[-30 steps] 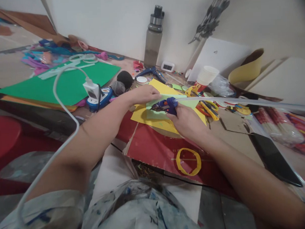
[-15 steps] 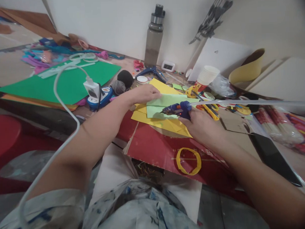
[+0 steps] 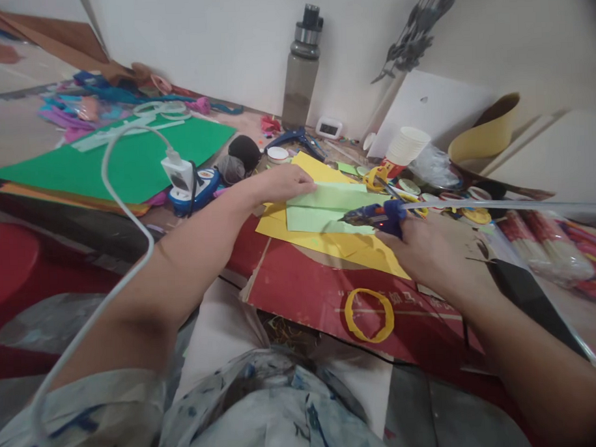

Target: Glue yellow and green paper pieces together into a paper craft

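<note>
My right hand (image 3: 409, 242) is closed round a blue glue gun (image 3: 388, 218), whose dark nozzle points left over a light green paper (image 3: 315, 219). A clear stick runs rightward from the back of the gun. With fingers closed, my left hand (image 3: 296, 182) pinches the upper left edge of the green paper. The green paper has a fold or strip along its upper part and lies on yellow sheets (image 3: 273, 225). Beneath these is a red board (image 3: 300, 282), with a yellow ring (image 3: 347, 319) near its front edge.
A white cable (image 3: 149, 245) crosses over my left forearm to a plug on a blue socket (image 3: 194, 194). Green sheets (image 3: 144, 160) lie to the left. Behind are a tall bottle (image 3: 300, 83) and a small clock (image 3: 328, 128). Paper cups (image 3: 405, 148) and a black phone (image 3: 530, 306) are rightward.
My right hand has moved right with the glue gun, so the nozzle is over the right half of the green paper. My left hand has stayed in place.
</note>
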Tool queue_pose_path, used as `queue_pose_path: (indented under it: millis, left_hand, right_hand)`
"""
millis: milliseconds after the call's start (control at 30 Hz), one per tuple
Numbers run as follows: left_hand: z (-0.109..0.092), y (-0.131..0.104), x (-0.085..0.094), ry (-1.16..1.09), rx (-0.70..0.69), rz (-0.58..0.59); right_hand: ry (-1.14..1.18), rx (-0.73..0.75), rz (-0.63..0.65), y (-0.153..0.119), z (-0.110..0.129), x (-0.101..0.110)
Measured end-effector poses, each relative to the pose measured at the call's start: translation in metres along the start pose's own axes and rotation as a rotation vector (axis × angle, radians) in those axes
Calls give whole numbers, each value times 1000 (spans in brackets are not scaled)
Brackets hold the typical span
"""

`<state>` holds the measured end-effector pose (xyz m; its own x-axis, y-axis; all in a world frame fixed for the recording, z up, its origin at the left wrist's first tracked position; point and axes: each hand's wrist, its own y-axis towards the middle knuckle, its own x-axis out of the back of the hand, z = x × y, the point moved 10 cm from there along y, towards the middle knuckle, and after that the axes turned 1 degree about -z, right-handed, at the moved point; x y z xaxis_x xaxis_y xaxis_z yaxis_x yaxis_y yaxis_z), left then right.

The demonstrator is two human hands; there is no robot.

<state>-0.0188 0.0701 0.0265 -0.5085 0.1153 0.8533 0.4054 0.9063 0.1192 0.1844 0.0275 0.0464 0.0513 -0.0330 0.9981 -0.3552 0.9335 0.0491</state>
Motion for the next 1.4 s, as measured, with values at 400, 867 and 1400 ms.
queue_pose_path:
  millis: [400, 867, 1400]
  left_hand:
    - [1, 1, -1, 48, -5, -3]
    - [0, 1, -2, -31, 6, 14]
    - [4, 0, 2, -120, 60, -7]
  right_hand:
    - [155, 35, -1, 6, 24, -11]
    - [115, -38, -44, 3, -14, -14]
    - [65, 28, -63, 22, 20, -15]
